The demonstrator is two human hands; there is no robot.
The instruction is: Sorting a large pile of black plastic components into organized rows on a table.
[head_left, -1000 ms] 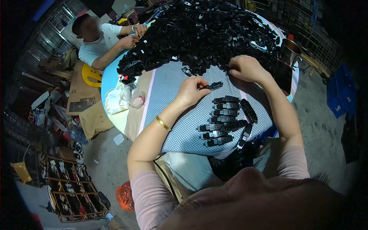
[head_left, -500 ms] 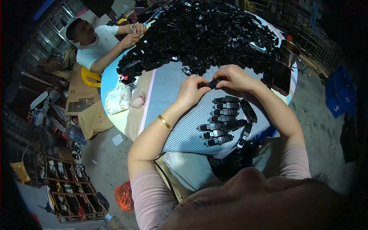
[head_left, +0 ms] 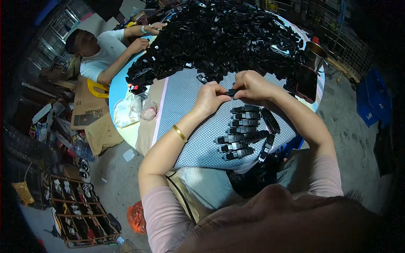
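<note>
Over the dotted tabletop, my left hand (head_left: 207,99) and my right hand (head_left: 254,87) meet, both closed on one small black plastic part (head_left: 231,93). My fingertips pinch it from either side and cover much of it, so its exact kind is unclear. Just below my hands lies a column of similar black plastic pieces (head_left: 245,123), set side by side. Several more (head_left: 270,121) lie at an angle along its right side. Beyond my fingers spreads a large heap of loose black parts (head_left: 219,42), with a few lighter bits showing.
A co-worker (head_left: 101,52) sits at the table's far left, hands at the heap. Clear plastic cups (head_left: 145,105) and a white bag (head_left: 125,113) stand left. At right are a dark phone-like slab (head_left: 306,84) and a metal cup (head_left: 315,55). A blue crate (head_left: 373,99) stands beyond.
My hands still hold the black part together at nearly the same spot. The co-worker's hands have moved apart, and that person leans slightly further left. The whole view has shifted a little.
</note>
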